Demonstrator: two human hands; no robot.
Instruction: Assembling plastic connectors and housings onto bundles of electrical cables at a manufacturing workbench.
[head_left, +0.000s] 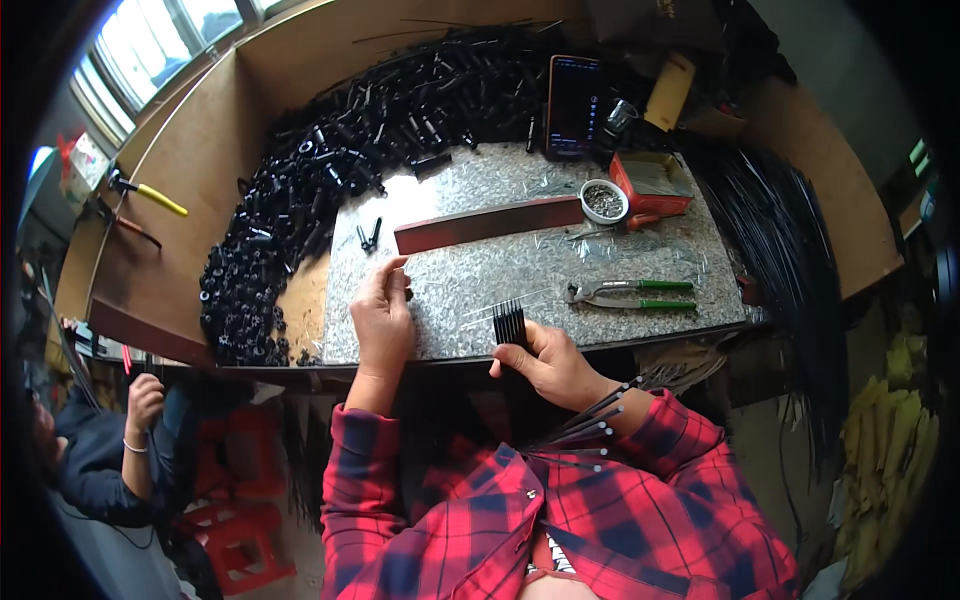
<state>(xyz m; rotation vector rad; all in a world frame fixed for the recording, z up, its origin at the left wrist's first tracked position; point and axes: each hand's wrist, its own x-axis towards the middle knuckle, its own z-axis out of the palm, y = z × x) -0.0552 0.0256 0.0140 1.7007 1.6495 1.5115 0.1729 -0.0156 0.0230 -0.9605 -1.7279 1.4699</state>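
Observation:
My right hand [550,365] is closed round a bundle of thin black rods [508,322]. Their near ends stick out past my wrist, with small pale round tips [603,430]. My left hand [383,312] is raised over the stone slab's left part, its fingers bent together. A small dark bit shows at its fingertips, too small to name. Beyond that hand, two small black tubular parts [370,235] lie on the slab. Thin pale wires [480,318] lie just left of the rods. Pincers with green handles [635,293] rest to the right of my right hand.
The speckled slab [450,280] bears a long dark-red bar [490,224], a white bowl of small metal pieces [604,203] and a red box [650,180]. Black parts [400,110] heap behind and left. A phone [572,105] stands at the back. Another person's hand [145,400] shows at left.

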